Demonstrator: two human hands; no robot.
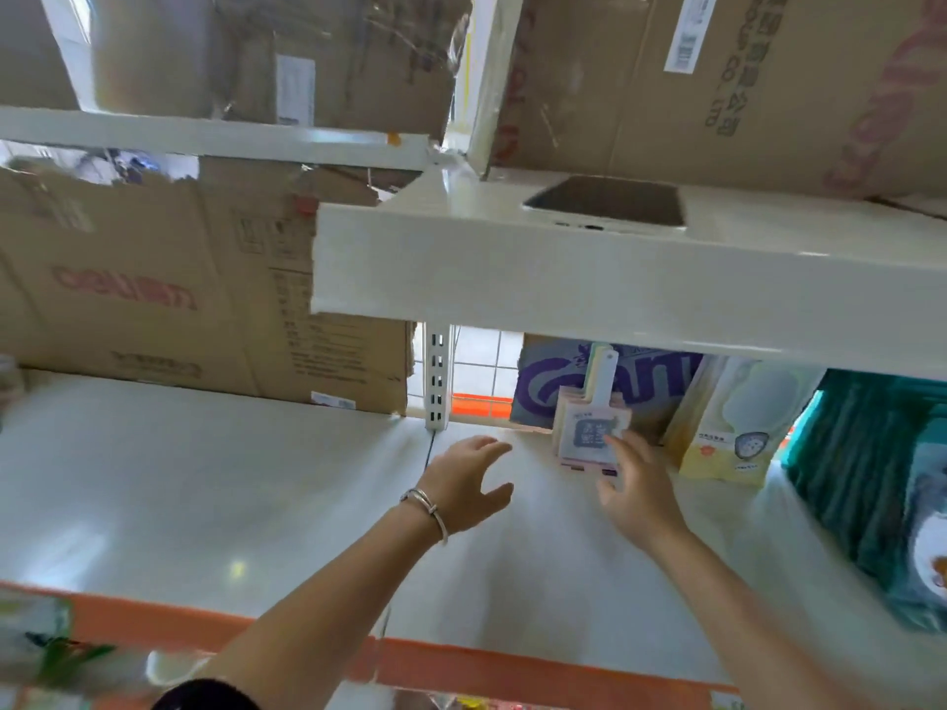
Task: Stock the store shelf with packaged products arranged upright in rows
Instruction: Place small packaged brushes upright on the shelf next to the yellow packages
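A stack of hang-tab packets [589, 434] stands upright on the white shelf [230, 484], long axis vertical, tabs up, printed face outward, just ahead of the right hand [638, 486]. That hand's straight fingers touch the front packet. The left hand [469, 481], beside it, hovers palm down, fingers spread, holding nothing; a bracelet [428, 507] circles its wrist
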